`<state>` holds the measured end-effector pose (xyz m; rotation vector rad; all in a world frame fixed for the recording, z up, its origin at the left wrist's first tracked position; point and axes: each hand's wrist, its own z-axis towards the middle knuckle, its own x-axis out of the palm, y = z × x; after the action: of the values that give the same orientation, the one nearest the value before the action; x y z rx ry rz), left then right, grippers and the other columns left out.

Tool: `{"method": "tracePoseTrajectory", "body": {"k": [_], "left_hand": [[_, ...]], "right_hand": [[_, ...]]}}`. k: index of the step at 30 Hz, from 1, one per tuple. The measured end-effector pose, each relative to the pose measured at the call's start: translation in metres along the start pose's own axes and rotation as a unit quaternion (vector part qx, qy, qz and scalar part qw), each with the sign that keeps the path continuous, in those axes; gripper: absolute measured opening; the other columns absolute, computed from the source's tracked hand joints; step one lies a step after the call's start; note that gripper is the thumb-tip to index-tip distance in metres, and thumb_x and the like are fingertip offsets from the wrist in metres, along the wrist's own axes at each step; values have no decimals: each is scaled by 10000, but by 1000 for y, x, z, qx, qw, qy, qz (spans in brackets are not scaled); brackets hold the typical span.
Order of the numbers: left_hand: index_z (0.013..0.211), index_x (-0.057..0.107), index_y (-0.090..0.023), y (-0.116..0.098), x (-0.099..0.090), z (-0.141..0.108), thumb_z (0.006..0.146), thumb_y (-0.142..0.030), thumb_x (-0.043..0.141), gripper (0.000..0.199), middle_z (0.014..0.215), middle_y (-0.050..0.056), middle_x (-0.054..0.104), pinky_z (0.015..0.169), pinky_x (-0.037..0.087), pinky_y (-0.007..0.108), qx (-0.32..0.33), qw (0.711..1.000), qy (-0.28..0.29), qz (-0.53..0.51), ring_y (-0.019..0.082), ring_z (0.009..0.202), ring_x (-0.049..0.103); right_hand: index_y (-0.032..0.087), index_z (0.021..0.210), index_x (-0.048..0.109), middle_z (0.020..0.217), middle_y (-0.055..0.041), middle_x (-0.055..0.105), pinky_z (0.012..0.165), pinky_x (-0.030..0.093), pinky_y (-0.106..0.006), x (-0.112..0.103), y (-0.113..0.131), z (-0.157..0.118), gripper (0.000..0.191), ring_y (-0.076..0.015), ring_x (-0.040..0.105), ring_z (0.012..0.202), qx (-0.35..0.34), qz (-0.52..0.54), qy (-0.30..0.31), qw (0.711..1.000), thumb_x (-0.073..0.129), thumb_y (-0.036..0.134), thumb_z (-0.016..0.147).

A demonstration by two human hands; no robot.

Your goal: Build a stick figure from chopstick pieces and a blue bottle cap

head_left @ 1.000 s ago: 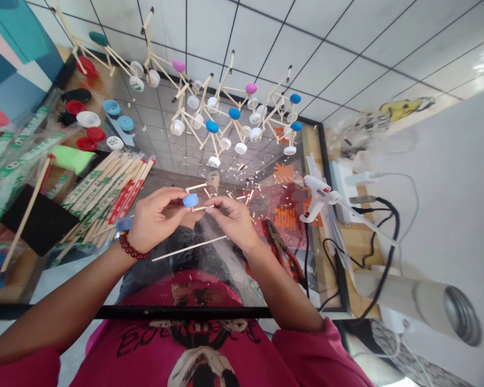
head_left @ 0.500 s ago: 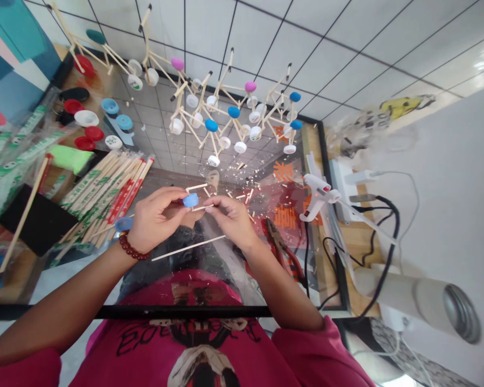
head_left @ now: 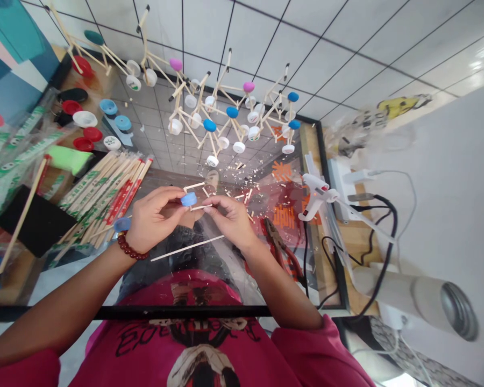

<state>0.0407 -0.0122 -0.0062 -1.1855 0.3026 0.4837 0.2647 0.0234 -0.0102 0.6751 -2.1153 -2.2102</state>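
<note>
My left hand [head_left: 155, 217] pinches a blue bottle cap [head_left: 189, 199] between thumb and fingertips. My right hand [head_left: 230, 217] is closed on a short wooden stick [head_left: 200, 207] whose left end reaches the cap. Another short stick [head_left: 195, 186] runs from the cap's upper edge, and a third slants down toward my right fingers; whether all of them are joined is too small to tell. Below my hands a long thin stick [head_left: 185, 249] lies on the glass tabletop [head_left: 226, 269]. Cut stick pieces [head_left: 248, 195] lie just beyond my right hand.
Small bicycle-like models of sticks and caps [head_left: 232, 112] stand along the back. Wrapped chopsticks [head_left: 105, 199] and loose caps [head_left: 83, 119] lie left. On the right are pliers [head_left: 280, 247], a white glue gun [head_left: 318, 194], a power strip [head_left: 344, 188] and cables. Wood crumbs litter the middle.
Both hands keep the same grip on the cap and stick. The whole view has shifted very slightly; nothing else visibly differs.
</note>
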Motion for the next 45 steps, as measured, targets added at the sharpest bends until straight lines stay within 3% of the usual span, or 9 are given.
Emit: {"method": "tracePoseTrajectory", "body": {"k": [11, 24, 28, 32, 39, 45], "left_hand": [[1091, 834, -261, 0, -1, 0, 944, -336, 791, 170, 1192, 86, 872, 887, 744, 408, -8, 1000, 9, 9, 264, 1033, 847], [1084, 832, -258, -1, -1, 0, 955, -337, 791, 157, 1171, 83, 875, 889, 735, 410, 2, 1000, 2, 7, 270, 1034, 845], [1056, 828, -267, -2, -2, 3, 944, -322, 792, 130, 1140, 70, 880, 936, 720, 416, 21, 1000, 7, 20, 267, 1039, 845], [1040, 823, -267, -2, -3, 4, 938, -289, 797, 107, 1102, 61, 887, 965, 705, 410, 57, 998, 2, 38, 260, 1029, 849], [1075, 821, -231, -1, -1, 4, 952, -239, 785, 129, 1089, 72, 891, 880, 712, 354, 81, 996, -6, 47, 239, 995, 854], [1072, 818, -234, 0, -2, 4, 949, -234, 791, 126, 1097, 71, 893, 938, 709, 377, 87, 995, 0, 52, 246, 1012, 856]], "right_hand": [[282, 940, 871, 943, -57, 851, 958, 629, -456, -1, -1, -1, 139, -282, 781, 917, -22, -19, -2, 1000, 760, 365, 959], [254, 987, 862, 920, -53, 833, 907, 607, -421, -1, -1, -1, 133, -259, 759, 889, -33, -17, -6, 999, 781, 340, 926], [273, 1047, 863, 981, -37, 860, 962, 594, -441, 0, -2, -1, 157, -241, 747, 867, -40, -53, -10, 998, 819, 258, 897], [293, 1008, 865, 999, -38, 877, 1065, 526, -509, -1, -1, -1, 92, -278, 774, 979, -62, -114, -3, 992, 815, 246, 947], [283, 995, 858, 984, -31, 873, 1015, 515, -471, -1, -3, -1, 91, -263, 783, 988, -93, -164, 1, 982, 782, 238, 1015], [277, 1006, 859, 1006, -35, 867, 1014, 508, -470, 0, -5, -2, 85, -257, 778, 992, -108, -176, -1, 978, 788, 234, 1028]]}}
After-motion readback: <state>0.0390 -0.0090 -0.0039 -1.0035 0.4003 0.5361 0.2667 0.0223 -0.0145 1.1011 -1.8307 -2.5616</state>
